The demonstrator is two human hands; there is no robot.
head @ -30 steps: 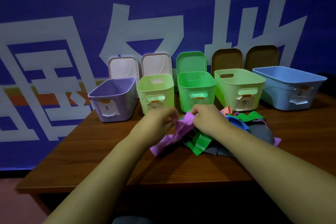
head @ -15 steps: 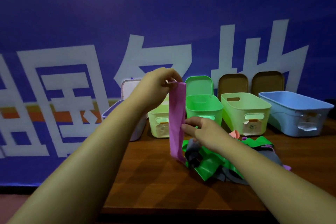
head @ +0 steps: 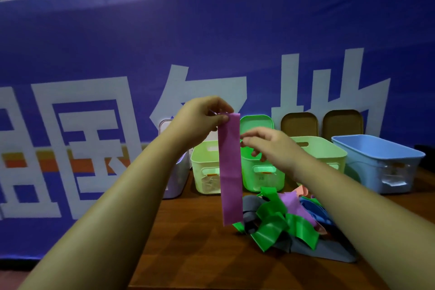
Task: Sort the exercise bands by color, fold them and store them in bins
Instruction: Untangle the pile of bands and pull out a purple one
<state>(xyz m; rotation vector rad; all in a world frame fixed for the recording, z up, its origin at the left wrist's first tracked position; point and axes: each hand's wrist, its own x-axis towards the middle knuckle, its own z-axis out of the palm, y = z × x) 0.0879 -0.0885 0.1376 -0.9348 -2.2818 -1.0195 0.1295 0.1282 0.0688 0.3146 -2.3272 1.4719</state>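
Observation:
A purple exercise band (head: 230, 172) hangs straight down in the air, and my left hand (head: 202, 117) pinches its top end. My right hand (head: 266, 146) is raised beside the band's right edge near the top, fingers loosely curled, fingertips at the edge without a clear hold. Below, a tangled pile of bands (head: 282, 223) in green, purple, grey, blue and pink lies on the wooden table (head: 188, 254). Behind stand a lilac bin (head: 176, 183), a pale green bin (head: 204, 165), a bright green bin (head: 263, 176), another pale green bin (head: 329, 148) and a blue bin (head: 381, 162).
Lids lean upright against the blue banner behind the bins: a green lid (head: 257, 121) and two brown lids (head: 299, 122). The table's left edge runs just left of the lilac bin. Bare wood shows in front of the pile.
My left hand lifted the purple band out of the pile and holds it high. My right hand rose from the band's lower part to near its top. The view tilted upward.

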